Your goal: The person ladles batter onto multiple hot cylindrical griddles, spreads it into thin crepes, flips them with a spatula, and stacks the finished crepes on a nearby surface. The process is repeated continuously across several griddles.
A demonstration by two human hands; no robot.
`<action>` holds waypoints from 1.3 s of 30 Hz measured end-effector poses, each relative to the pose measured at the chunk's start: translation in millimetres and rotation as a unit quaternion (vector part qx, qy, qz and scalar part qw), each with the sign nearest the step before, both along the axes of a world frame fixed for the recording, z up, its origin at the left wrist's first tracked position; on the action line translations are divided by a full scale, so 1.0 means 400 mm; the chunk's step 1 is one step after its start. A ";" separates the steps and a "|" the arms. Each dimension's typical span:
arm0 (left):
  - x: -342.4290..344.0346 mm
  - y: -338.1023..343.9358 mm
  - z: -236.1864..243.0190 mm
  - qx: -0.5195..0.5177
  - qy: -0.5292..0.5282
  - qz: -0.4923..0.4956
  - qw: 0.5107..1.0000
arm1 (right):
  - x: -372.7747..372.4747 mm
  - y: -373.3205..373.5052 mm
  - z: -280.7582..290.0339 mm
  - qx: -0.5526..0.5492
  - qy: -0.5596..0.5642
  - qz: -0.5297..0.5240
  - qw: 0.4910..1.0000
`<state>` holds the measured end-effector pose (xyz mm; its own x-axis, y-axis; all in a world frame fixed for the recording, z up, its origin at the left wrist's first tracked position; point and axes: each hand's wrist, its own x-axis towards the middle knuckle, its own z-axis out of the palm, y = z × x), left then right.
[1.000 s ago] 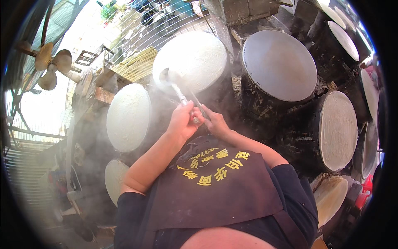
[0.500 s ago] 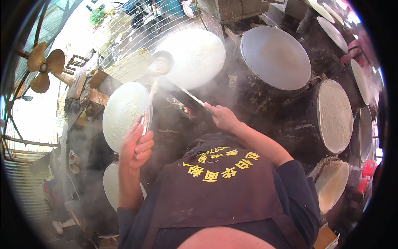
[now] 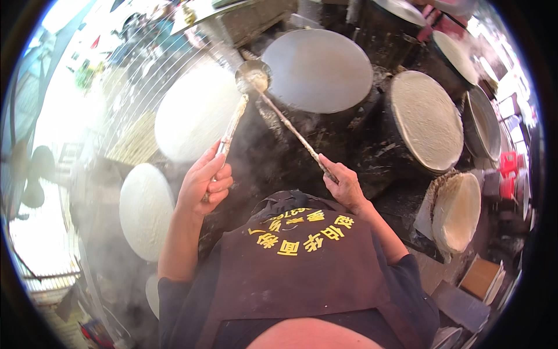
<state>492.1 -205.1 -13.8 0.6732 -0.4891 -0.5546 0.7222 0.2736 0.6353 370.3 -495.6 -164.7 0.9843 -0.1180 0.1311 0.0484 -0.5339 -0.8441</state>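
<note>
In the left hand (image 3: 203, 179), the ladle handle (image 3: 235, 120) lies inside curled fingers (image 3: 220, 185).

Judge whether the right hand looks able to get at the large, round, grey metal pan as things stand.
Probably yes: nothing visibly stands between the right hand and the grey pan, though the hand grips a long, thin, crusted rod.

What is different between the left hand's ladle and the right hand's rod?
The ladle has the thicker-looking handle; the rod is slimmer. Toward their far ends, the ladle slants rightward, the rod leftward. The ladle ends in a round bowl; the rod's far end is unclear. Both look smeared with something pale.
</note>
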 end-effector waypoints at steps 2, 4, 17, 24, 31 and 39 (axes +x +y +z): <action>0.047 -0.112 -0.012 -0.020 -0.019 -0.034 0.999 | 0.002 -0.086 0.000 -0.013 -0.038 -0.052 0.998; 0.097 -0.239 -0.037 -0.016 -0.065 -0.074 0.995 | 0.012 -0.166 0.002 -0.008 -0.069 -0.096 0.993; 0.351 -0.659 -0.382 0.519 -0.598 -0.213 0.572 | 0.123 -0.363 -0.104 -0.143 0.078 -0.225 0.961; 0.598 -0.560 -0.259 0.472 -0.746 0.023 0.469 | 0.215 -0.348 -0.114 -0.126 0.080 -0.261 0.954; 0.310 -0.417 -0.018 -0.032 -0.214 -0.078 0.973 | 0.258 -0.310 -0.147 -0.064 0.019 -0.280 0.958; 0.178 -0.201 0.002 -0.289 -0.005 -0.026 0.957 | 0.461 -0.336 -0.095 -0.127 0.069 -0.255 0.956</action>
<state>563.1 -285.3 -12.9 0.6432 -0.7455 -0.1749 0.7393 0.5450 0.3956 554.9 -630.2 -202.6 0.8174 -0.5687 0.0918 -0.3755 -0.6470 -0.6636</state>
